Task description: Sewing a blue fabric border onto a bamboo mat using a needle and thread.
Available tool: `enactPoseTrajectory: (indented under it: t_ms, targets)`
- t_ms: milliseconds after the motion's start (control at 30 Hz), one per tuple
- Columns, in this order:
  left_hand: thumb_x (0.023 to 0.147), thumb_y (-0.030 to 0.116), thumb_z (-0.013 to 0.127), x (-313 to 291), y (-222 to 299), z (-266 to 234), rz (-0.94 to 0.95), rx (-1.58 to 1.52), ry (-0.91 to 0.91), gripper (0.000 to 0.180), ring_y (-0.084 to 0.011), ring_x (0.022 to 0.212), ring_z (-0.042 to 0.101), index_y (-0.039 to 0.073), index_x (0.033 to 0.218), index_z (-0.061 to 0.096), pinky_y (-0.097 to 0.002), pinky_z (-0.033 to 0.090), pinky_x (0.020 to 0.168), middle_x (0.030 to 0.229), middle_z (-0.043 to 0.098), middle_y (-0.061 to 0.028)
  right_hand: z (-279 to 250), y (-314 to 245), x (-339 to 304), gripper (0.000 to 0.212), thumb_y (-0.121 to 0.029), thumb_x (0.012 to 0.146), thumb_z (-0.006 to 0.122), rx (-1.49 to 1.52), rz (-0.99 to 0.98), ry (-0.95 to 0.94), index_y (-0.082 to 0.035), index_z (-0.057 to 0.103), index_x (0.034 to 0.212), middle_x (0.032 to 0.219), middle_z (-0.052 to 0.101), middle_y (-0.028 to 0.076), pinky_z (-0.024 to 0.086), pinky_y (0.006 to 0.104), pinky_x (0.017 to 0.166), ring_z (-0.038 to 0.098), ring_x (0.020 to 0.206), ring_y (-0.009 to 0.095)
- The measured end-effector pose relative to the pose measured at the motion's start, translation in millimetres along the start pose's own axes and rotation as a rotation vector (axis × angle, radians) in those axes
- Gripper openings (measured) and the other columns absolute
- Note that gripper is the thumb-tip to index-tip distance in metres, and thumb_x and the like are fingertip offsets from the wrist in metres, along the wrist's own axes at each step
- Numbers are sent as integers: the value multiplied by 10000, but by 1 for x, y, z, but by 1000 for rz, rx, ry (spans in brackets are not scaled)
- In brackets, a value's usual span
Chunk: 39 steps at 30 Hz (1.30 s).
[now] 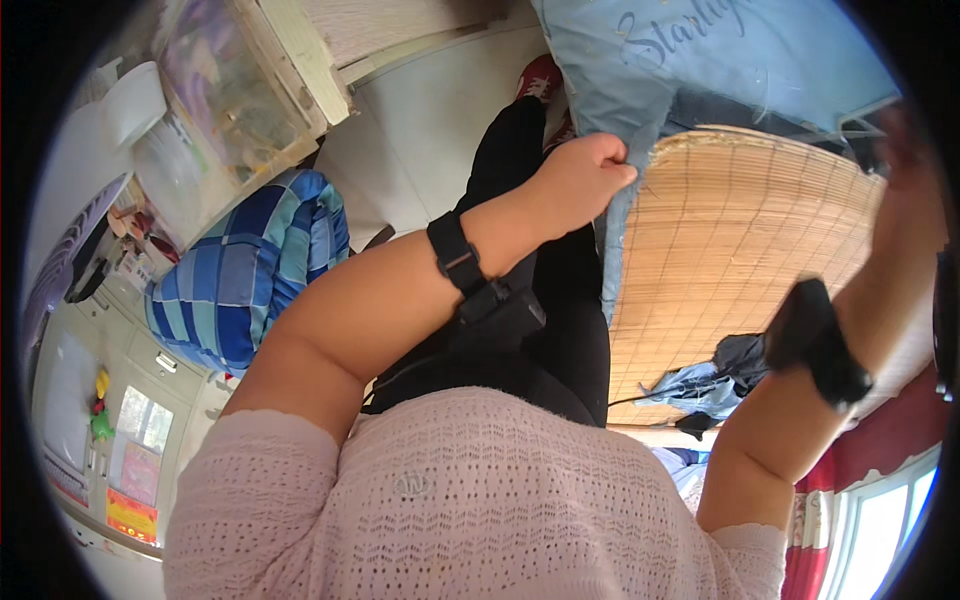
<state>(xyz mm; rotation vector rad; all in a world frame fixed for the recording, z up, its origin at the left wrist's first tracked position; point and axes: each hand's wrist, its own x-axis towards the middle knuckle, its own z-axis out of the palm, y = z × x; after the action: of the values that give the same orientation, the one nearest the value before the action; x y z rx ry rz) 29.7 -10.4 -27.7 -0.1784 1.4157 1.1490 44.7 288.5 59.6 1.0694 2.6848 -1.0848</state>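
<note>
My left hand (590, 180) is closed, fingers pinching the near left edge of a light blue cloth (740, 60) with dark lettering printed on it. A narrow strip of the cloth hangs down from that hand along the side of the bed. A tan bamboo mat (740, 250) lies on the bed, and the cloth covers its far part. At the far right, my right hand (905, 150) is smeared by motion beside the cloth's right end. Its fingers are too blurred to make out. Black straps with small dark boxes sit on both forearms.
Crumpled dark and blue clothes (705, 385) lie on the near part of the mat. To the left are a blue checked bundle (250, 270), a glass-fronted cabinet (240, 95) and a pale cupboard (120, 350). A red curtain (815, 510) hangs beside a window at right.
</note>
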Motion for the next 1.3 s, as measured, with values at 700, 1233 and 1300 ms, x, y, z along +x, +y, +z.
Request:
enactPoseTrajectory:
  t_ms: [700, 1233, 1300]
  targets:
    - [856, 142, 503, -19, -48, -1, -172, -39, -143, 193, -155, 702, 590, -42, 811, 538, -280, 501, 666, 774, 584, -84, 135, 9, -217, 61, -42, 790, 544, 79, 86, -386, -29, 535, 849, 819, 518, 152, 442, 374, 613, 535, 736, 338]
    - [863, 116, 487, -22, -40, 0, -262, -126, -129, 171, -174, 724, 603, -45, 851, 543, -277, 519, 666, 813, 584, -98, 134, 18, -217, 61, -48, 794, 549, 116, 34, -383, -42, 571, 850, 803, 506, 123, 431, 340, 617, 534, 734, 304]
    - [863, 115, 487, -22, -40, -1, -266, -124, -129, 172, -175, 725, 603, -47, 854, 543, -279, 519, 666, 815, 584, -100, 135, 19, -217, 87, -38, 788, 535, 112, 18, -378, -52, 575, 865, 823, 516, 141, 449, 364, 609, 546, 744, 321]
